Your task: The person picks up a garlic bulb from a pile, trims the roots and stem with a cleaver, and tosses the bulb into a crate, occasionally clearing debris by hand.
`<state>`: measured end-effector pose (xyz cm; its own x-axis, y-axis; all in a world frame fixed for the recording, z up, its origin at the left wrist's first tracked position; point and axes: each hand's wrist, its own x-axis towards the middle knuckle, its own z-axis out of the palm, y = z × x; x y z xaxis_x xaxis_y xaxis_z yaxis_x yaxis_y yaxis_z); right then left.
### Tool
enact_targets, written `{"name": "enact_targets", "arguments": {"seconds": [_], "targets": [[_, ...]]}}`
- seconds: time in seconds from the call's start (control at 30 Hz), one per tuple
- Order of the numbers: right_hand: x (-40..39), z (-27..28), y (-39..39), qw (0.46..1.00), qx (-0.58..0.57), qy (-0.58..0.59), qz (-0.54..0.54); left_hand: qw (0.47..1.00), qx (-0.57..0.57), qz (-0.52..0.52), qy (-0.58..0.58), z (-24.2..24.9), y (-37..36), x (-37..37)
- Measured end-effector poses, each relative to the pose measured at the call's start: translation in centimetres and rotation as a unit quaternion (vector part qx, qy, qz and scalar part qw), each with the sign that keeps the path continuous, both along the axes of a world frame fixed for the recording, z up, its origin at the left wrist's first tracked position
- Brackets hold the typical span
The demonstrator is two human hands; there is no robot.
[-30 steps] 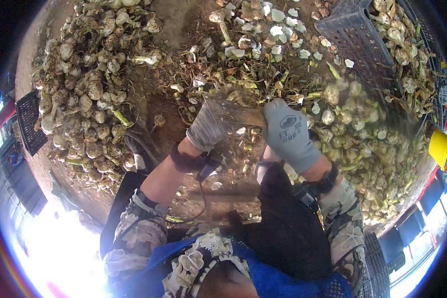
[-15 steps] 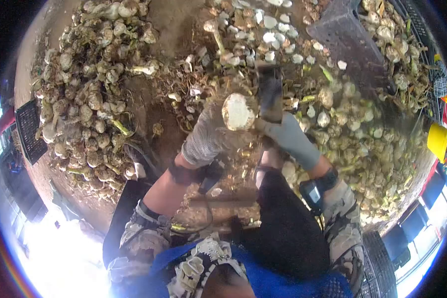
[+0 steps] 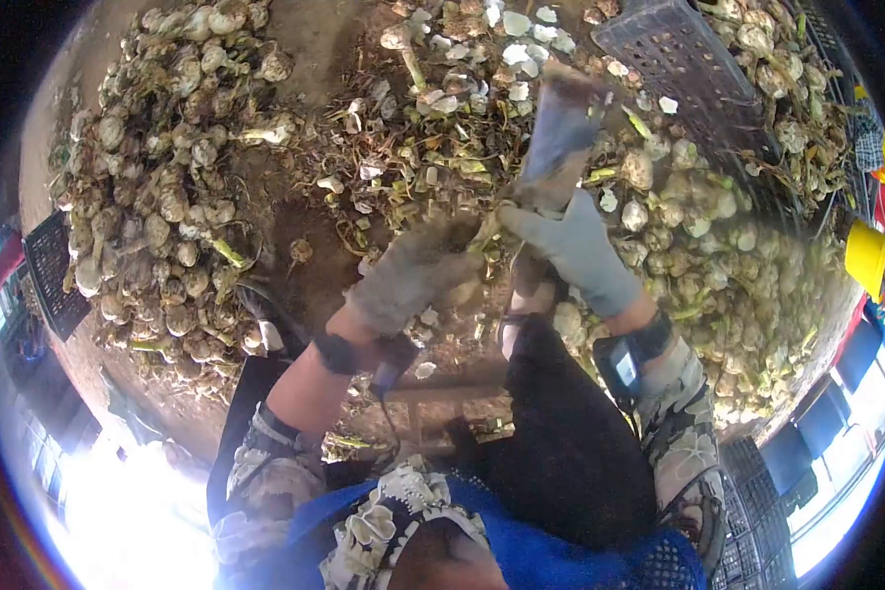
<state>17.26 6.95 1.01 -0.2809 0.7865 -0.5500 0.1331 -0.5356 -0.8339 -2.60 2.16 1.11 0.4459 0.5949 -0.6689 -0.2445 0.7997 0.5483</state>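
My left hand (image 3: 403,280), in a grey knit glove, is curled and blurred around a brownish garlic bulb (image 3: 444,236). A pale stem-like piece (image 3: 486,232) juts from it toward my right hand; blur hides where they meet. My gloved right hand (image 3: 575,246) grips the handle end of a broad-bladed knife (image 3: 564,128). The blade points away from me, tilted slightly right and smeared by motion. Below and beyond the hands lie trimmed stems and peelings (image 3: 433,162), and white cut slices (image 3: 521,49).
Untrimmed garlic (image 3: 172,187) is heaped at the left, beside a black crate (image 3: 57,275). At the right spreads a pile of trimmed bulbs (image 3: 728,285). A dark plastic crate (image 3: 678,59) lies at the upper right, near a yellow container (image 3: 866,259).
The bulb's round white cut face, facing me before, no longer shows. My left hand has shifted left and slightly down. The knife blade has tipped right and reaches farther away.
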Motion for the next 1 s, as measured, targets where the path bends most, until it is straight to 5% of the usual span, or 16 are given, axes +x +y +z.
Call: {"name": "enact_targets", "arguments": {"seconds": [0.07, 0.1, 0.17, 0.2, 0.23, 0.27, 0.33, 0.4, 0.47, 0.5, 0.57, 0.63, 0.7, 0.8, 0.9, 1.0], "targets": [[-0.6, -0.9, -0.7, 0.992, 0.092, -0.083, 0.019, 0.99, -0.021, -0.082, 0.111, -0.4, 0.5, 0.2], [-0.7, -1.6, -1.0, 0.971, 0.184, -0.149, 0.011, 0.934, 0.261, -0.118, 0.214, -3.4, -1.2, -0.2], [0.0, -1.8, -1.8, 0.926, 0.204, -0.255, 0.186, 0.781, 0.458, -0.171, 0.388, -4.5, -0.9, -0.6], [0.8, -2.0, -2.2, 0.888, 0.213, -0.305, 0.272, 0.897, 0.353, -0.083, 0.251, -4.8, -0.9, -0.4], [3.0, -5.4, -4.1, 0.807, 0.37, -0.278, 0.368, 0.975, 0.203, 0.077, 0.054, -3.9, -0.1, 0.2], [4.8, -7.3, -4.8, 0.766, 0.398, -0.274, 0.424, 0.97, 0.076, 0.216, -0.078, -2.9, 0.5, 0.7], [5.3, -9.9, -5.7, 0.674, 0.457, -0.241, 0.529, 0.965, 0.221, 0.139, -0.021, -1.5, 0.4, 1.2], [3.5, -9.2, -5.9, 0.78, 0.324, -0.23, 0.483, 0.883, 0.455, -0.009, 0.117, -0.8, -1.7, 5.5], [2.5, -7.1, -4.3, 0.858, 0.178, -0.232, 0.421, 0.769, 0.606, -0.039, 0.201, 1.1, -1.3, 6.9], [2.2, -6.0, -3.6, 0.888, 0.102, -0.235, 0.382, 0.792, 0.594, 0.01, 0.137, 2.2, 0.6, 5.3], [2.2, -4.9, -2.8, 0.926, -0.052, -0.238, 0.288, 0.802, 0.532, 0.089, 0.255, 3.3, 1.9, 1.3], [2.6, -5.7, -3.4, 0.935, -0.068, -0.239, 0.253, 0.784, 0.337, -0.031, 0.52, -0.5, 0.7, -3.5], [2.9, -7.0, -4.2, 0.937, -0.037, -0.245, 0.246, 0.625, 0.182, -0.186, 0.736, -3.4, -1.7, -8.6], [1.5, -4.2, -3.2, 0.95, -0.016, -0.193, 0.246, 0.563, 0.128, -0.305, 0.757, -10.8, -6.4, -15.6], [1.9, -5.5, -3.6, 0.926, -0.004, -0.267, 0.267, 0.668, 0.166, -0.204, 0.696, -13.7, -6.2, -17.8], [2.1, -6.1, -3.9, 0.924, 0.01, -0.267, 0.275, 0.801, 0.218, 0.032, 0.557, -6.8, 1.5, -12.1]]}}
